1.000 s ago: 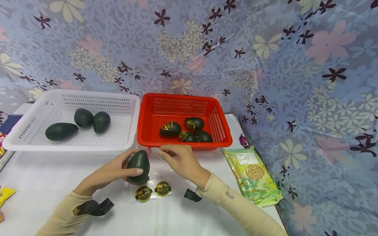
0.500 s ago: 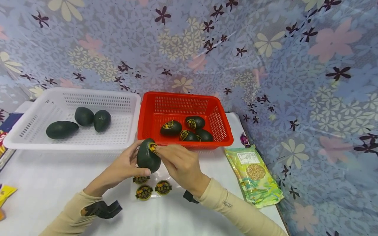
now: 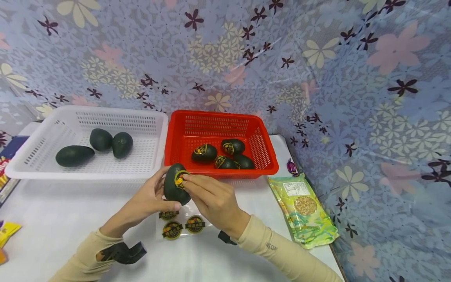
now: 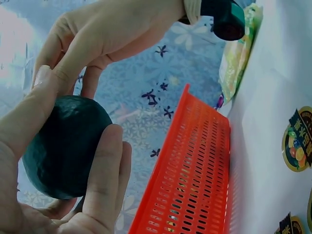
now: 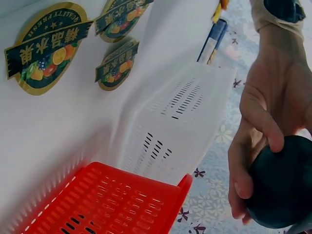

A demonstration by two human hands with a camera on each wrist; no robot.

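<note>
In the head view my left hand (image 3: 146,201) grips a dark green avocado (image 3: 172,188) above the table, just in front of the baskets. The left wrist view shows its fingers and thumb around the avocado (image 4: 68,146). A black and gold fruit sticker (image 3: 179,178) lies on the avocado's skin. My right hand (image 3: 218,201) presses the sticker with its fingertips, which hide part of it. Beneath the hands, a clear sheet with several round stickers (image 3: 172,230) lies on the white table. The right wrist view shows the left hand (image 5: 263,112) holding the avocado (image 5: 285,183).
A white basket (image 3: 157,137) with three bare avocados stands back left. Beside it, a red basket (image 3: 267,149) holds several avocados, most with stickers showing. A green-yellow food bag (image 3: 304,211) and a purple-wrapped sweet (image 3: 291,167) lie right. Yellow packaging (image 3: 8,232) lies left.
The left hand has raised the avocado and moved it right. The right hand has brought a sticker from beside the red basket onto the avocado, where it now lies flatter.
</note>
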